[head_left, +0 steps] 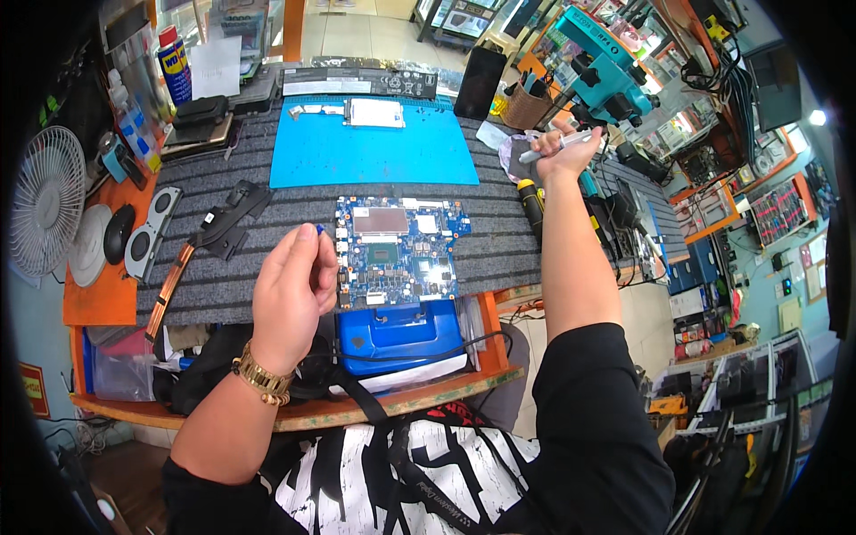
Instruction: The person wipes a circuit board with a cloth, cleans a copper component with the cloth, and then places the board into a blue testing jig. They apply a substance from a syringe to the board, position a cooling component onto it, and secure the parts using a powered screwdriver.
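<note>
My left hand, with a gold watch on its wrist, is closed in a pinch at the left edge of a blue laptop motherboard. A small blue piece, perhaps a cap, shows at its fingertips. The board lies flat on the grey ribbed mat, its bare processor chip facing up. Farther off to the right, my right hand is wrapped round a slim whitish syringe, beside a crumpled pale wrapper. Left of the board rests a copper heat pipe with black parts.
A blue work mat lies behind the board, with a laptop battery along its far edge. A teal microscope and a yellow-black screwdriver are at right. Twin fans lie left. An open drawer holds a blue case.
</note>
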